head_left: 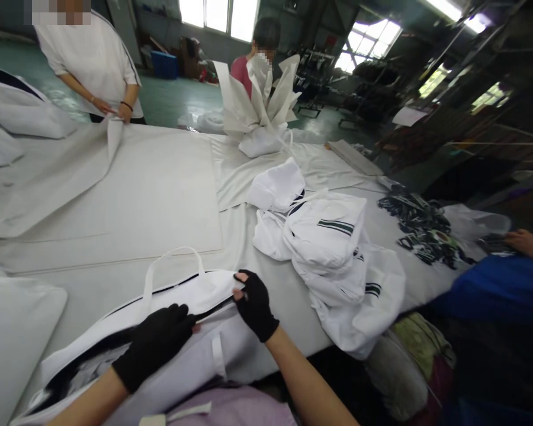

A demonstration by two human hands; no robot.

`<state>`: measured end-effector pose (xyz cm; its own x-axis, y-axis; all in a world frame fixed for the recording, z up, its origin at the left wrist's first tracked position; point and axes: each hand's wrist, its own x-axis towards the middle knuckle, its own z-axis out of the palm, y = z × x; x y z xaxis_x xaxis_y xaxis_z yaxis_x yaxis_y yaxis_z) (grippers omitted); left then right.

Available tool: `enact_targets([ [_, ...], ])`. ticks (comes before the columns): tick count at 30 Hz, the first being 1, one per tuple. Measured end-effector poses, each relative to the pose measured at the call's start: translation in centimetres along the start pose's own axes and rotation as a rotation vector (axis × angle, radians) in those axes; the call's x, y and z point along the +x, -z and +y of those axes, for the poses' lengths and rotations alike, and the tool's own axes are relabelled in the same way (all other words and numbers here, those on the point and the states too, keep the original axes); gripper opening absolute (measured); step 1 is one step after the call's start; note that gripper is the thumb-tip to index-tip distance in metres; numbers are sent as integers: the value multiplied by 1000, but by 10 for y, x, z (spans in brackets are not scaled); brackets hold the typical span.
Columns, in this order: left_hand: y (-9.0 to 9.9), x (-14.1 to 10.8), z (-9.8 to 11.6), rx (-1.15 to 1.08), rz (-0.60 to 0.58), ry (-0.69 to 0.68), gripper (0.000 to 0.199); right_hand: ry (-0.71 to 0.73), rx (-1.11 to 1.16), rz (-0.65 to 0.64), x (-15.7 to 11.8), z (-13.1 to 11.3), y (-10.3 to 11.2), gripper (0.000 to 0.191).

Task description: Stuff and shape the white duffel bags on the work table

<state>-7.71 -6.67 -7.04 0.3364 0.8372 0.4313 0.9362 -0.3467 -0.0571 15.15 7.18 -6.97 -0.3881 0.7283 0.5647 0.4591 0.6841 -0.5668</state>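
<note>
A white bag is lying on its side along the near edge of the cloth-covered surface, its dark-trimmed mouth gaping toward the left. The right hand is pinching the bag's far right end, its grip closed on the rim between thumb and fingers; the left hand is resting over the opening, and whether its grip is closed on the edge cannot be told. With the rim seemingly being held only by a small fold, the slick fabric could be slipping free under uneven tension. The soft walls are sagging, so trim or the pale stuff inside might be bunching beneath the left palm. The upright strap loop is standing close to that hand and could be snagging fingers, while the near side could be sliding off the edge.
</note>
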Motion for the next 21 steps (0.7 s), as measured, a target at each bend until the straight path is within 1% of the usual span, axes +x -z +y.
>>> enact_targets([
  [1, 5, -3, 1, -18, -8, -1, 30, -151, -15, 49, -4, 10, 13, 33],
  [2, 9, -5, 2, -34, -33, 14, 32, -290, -16, 38, -9, 20, 25, 32],
  [3, 12, -7, 3, -47, -64, 41, 33, -403, -2, -20, -15, 28, 35, 33],
  [4, 15, -9, 5, -57, -91, 69, 34, -481, 22, -108, -22, 36, 42, 34],
  [6, 17, -10, 7, -89, -135, 116, 37, -567, 104, -287, -35, 43, 48, 35],
  [7, 17, -10, 8, -108, -150, 141, 39, -602, 145, -340, -41, 44, 47, 36],
  [9, 17, -9, 10, -135, -176, 190, 43, -684, 191, -371, -47, 43, 42, 37],
  [11, 17, -8, 11, -144, -200, 227, 45, -728, 196, -364, -47, 41, 36, 33],
  [15, 15, -12, 15, -134, -224, 241, 43, -683, 105, -310, -41, 40, 29, 15],
  [18, 8, -20, 16, -113, -234, 247, 40, -708, 70, -272, -42, 38, 28, 15],
  [21, 3, -26, 14, -126, -240, 255, 34, -788, 135, -240, -44, 36, 27, 19],
])
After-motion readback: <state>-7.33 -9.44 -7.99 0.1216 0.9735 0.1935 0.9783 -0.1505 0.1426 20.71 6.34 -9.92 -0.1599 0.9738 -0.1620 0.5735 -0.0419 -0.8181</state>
